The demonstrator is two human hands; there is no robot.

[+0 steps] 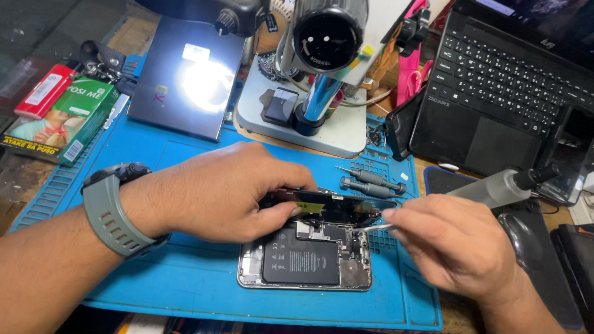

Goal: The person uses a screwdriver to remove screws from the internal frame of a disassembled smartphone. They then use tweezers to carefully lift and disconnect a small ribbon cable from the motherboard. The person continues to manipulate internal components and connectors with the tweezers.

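Left hand (219, 192) pinched on lifted phone screen (331, 207)

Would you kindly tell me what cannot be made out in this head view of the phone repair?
- Tweezers: the tip among the phone's parts is too small to see what it touches.
- Lifted phone screen: its left end is hidden by the left hand.
- Right hand: its grip is hidden by its own fingers.
- Laptop: screen cut off by the top edge.

Left hand (216, 192) in pinching grip, right hand (455, 244) fingers curled, wrists low
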